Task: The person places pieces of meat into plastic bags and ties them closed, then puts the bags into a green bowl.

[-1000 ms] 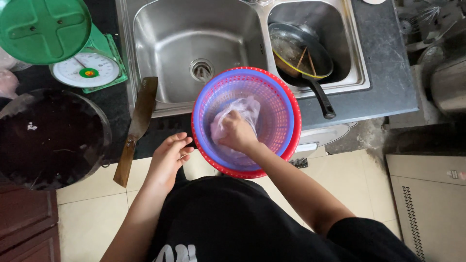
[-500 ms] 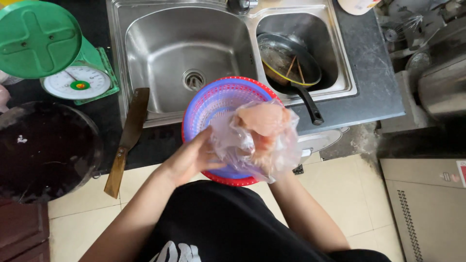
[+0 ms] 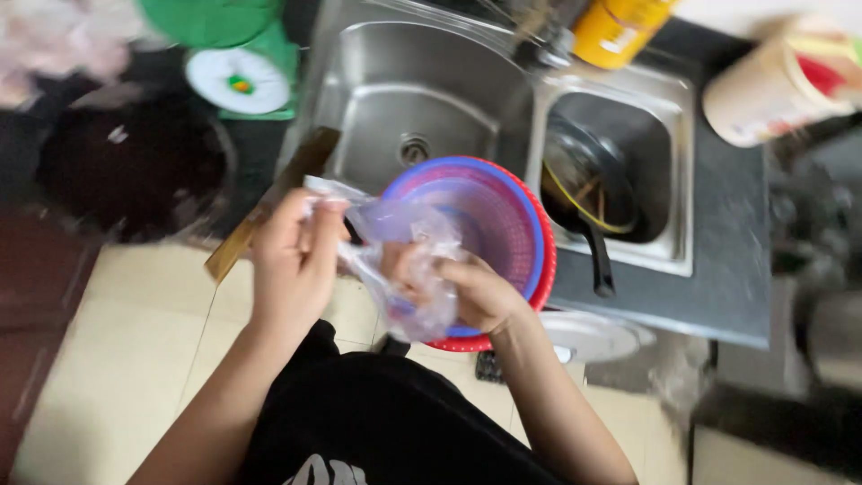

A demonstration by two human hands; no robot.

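Two hands hold one thin clear plastic bag (image 3: 404, 269) in front of the colander (image 3: 489, 242). The left hand (image 3: 292, 260) pinches its top edge closed; the right hand (image 3: 476, 292) grips the lower part. It seems light, soft and slippery, best taken by the bunched edge.

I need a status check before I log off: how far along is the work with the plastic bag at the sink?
Done: the clear plastic bag is out of the purple colander, which sits in a red basin at the sink edge.
In hand: the left hand grips the bag's top and the right hand holds its lower part, beside the colander.
Left: the bag looks unemptied, though blur hides its contents; the colander looks empty.
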